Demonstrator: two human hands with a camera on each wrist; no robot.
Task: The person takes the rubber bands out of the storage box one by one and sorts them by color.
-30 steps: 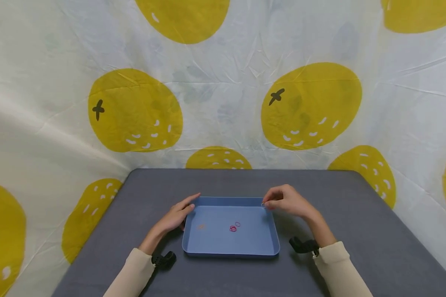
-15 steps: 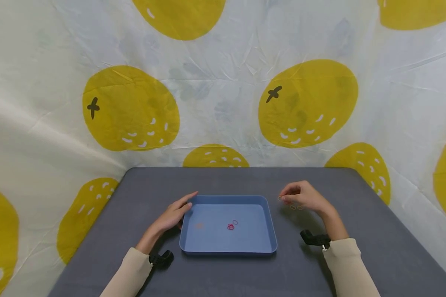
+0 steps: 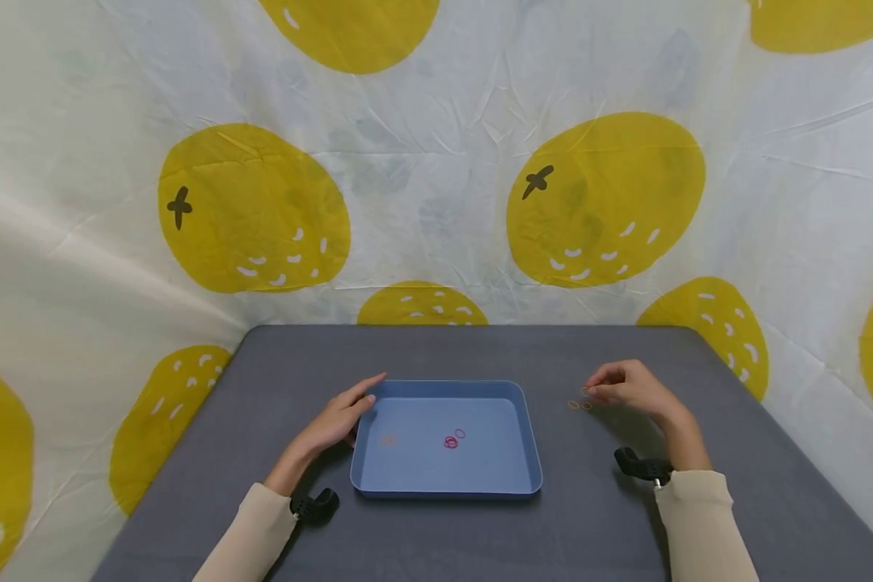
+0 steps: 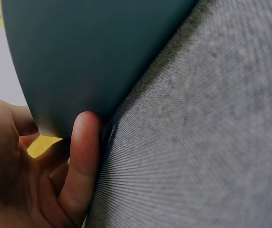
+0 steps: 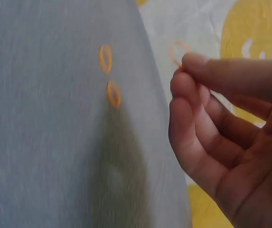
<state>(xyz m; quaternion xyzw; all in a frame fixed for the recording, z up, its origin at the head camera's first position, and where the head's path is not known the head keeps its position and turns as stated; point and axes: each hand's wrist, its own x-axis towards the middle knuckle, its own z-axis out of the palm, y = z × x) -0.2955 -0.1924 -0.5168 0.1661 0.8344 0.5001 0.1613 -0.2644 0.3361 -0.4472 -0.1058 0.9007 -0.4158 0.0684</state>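
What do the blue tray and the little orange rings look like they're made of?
Tray: probably plastic; smooth, matte, one even blue, with rounded moulded corners. Orange rings: likely rubber bands; thin, limp loops lying flat on the table, one pinched by the right hand.

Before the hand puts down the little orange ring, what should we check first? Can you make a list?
1. Is the orange ring in a firm grip? The right hand pinches it at the fingertips: ok.
2. Is the hand over the spot? It is just beside the two orange rings lying on the grey table: ok.
3. Are those two rings apart, not stacked? They lie close together; whether they touch: cannot tell.
4. Is the blue tray held steady? The left hand rests against its left rim: ok.
5. Any orange ring left in the tray? A faint orange one lies there, with pink rings: not ok.
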